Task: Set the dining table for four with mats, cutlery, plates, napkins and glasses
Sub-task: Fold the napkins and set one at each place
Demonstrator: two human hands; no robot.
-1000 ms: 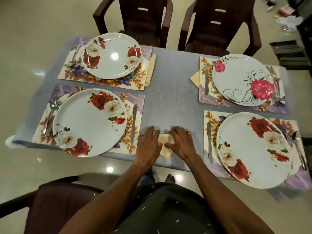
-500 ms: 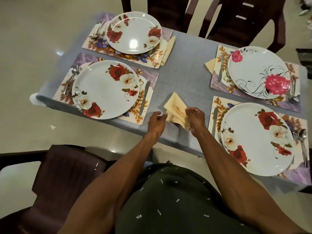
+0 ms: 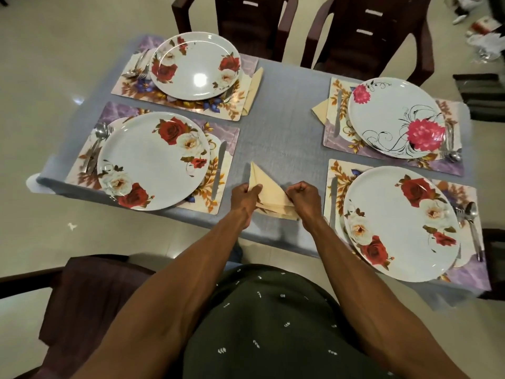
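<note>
Napkin (image 3: 269, 191) pinched at both lower corners, left hand (image 3: 244, 196) and right hand (image 3: 304, 196) with fingers curled tight, so I judge I'm squaring the fold before placing it.

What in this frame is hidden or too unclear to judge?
Head view only:
- Napkin: lower corners covered by left hand and right hand; fold count unclear.
- Far-right fork and spoon: partly under the pink-flower plate.
- Floor clutter: blurred, cut by edge.
</note>
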